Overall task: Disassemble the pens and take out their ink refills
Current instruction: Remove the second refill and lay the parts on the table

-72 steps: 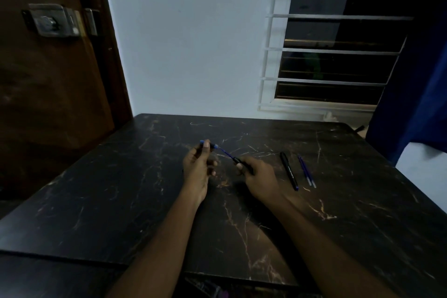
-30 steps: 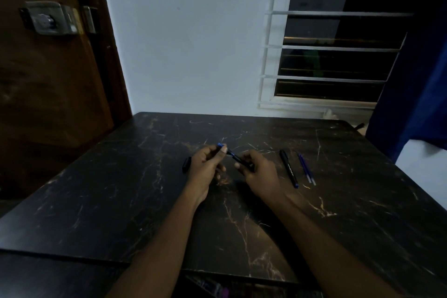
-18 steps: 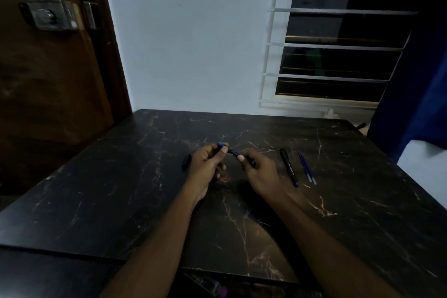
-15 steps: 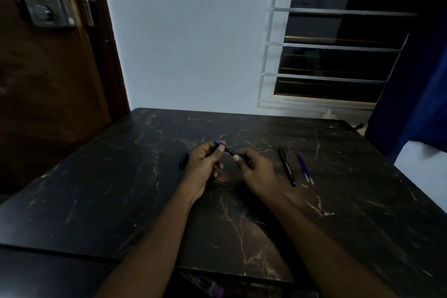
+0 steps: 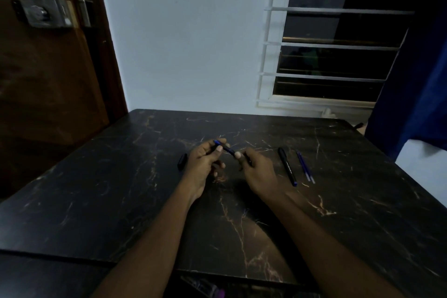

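Pen [image 5: 228, 150] slantwise, blue end far-left, in pinch of left hand [image 5: 203, 162] and right hand [image 5: 258, 172]

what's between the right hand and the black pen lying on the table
Nothing visible: only bare table separates the right hand from the black pen. The refills lie beyond it. The hand's fingers grip the other pen.

The bench [image 5: 96, 201] is black, marbled with thin pale and orange-brown veins. The held pen [image 5: 228, 150] is black with a blue end, the cap [image 5: 182, 161] black, the second pen [image 5: 286, 166] black with a blue tip, the 2 refills [image 5: 305, 170] blue with pale tips. The door [image 5: 48, 80] is brown, the curtain [image 5: 416, 92] deep blue.
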